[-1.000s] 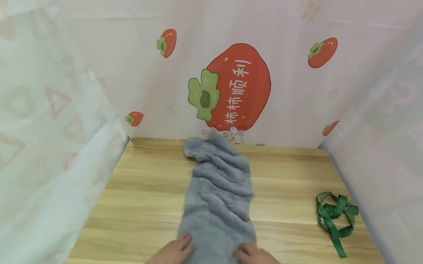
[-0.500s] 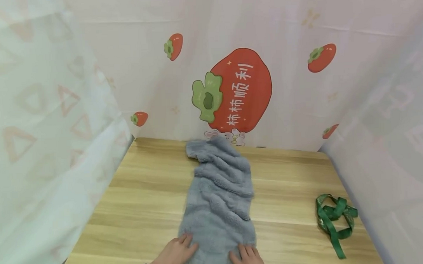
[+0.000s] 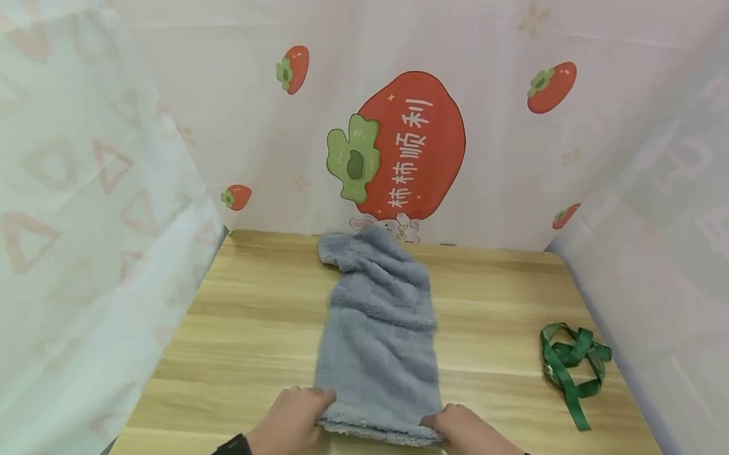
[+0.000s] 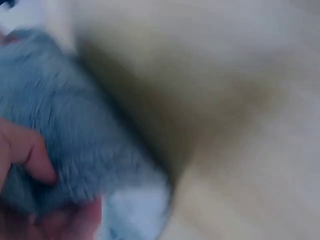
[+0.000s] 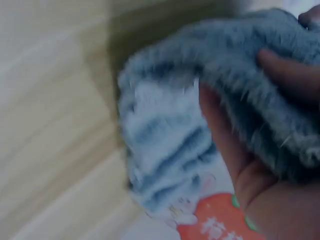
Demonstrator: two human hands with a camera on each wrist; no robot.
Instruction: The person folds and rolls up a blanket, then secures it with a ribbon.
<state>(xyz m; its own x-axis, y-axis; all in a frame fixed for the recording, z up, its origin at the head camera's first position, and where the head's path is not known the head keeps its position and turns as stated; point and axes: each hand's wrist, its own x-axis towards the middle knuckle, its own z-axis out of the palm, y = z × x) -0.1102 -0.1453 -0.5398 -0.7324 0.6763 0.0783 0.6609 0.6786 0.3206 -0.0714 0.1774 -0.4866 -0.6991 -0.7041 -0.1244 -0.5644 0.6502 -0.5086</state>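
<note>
A grey-blue fluffy towel (image 3: 375,347) stretches lengthwise over the wooden table, wrinkled and bunched toward the back wall. My left hand (image 3: 295,417) pinches its near left corner, thumb on top. At the near right corner my right hand (image 3: 468,430) grips the same edge. That near edge is lifted, with table showing beneath it. In the left wrist view, fingers (image 4: 30,155) press into the towel (image 4: 85,130), blurred. The right wrist view has the thumb and fingers of my right hand (image 5: 270,185) around the towel's folded edge (image 5: 230,55).
A tangled green ribbon (image 3: 571,364) lies at the right side of the wooden table (image 3: 241,325). White printed cloth walls (image 3: 265,137) enclose the back and both sides, with red persimmon drawings on the back one.
Both hands, flat on the towel before, now grip its near corners. The near edge has come up off the table, and the towel's wrinkles nearer me have smoothed out somewhat.
</note>
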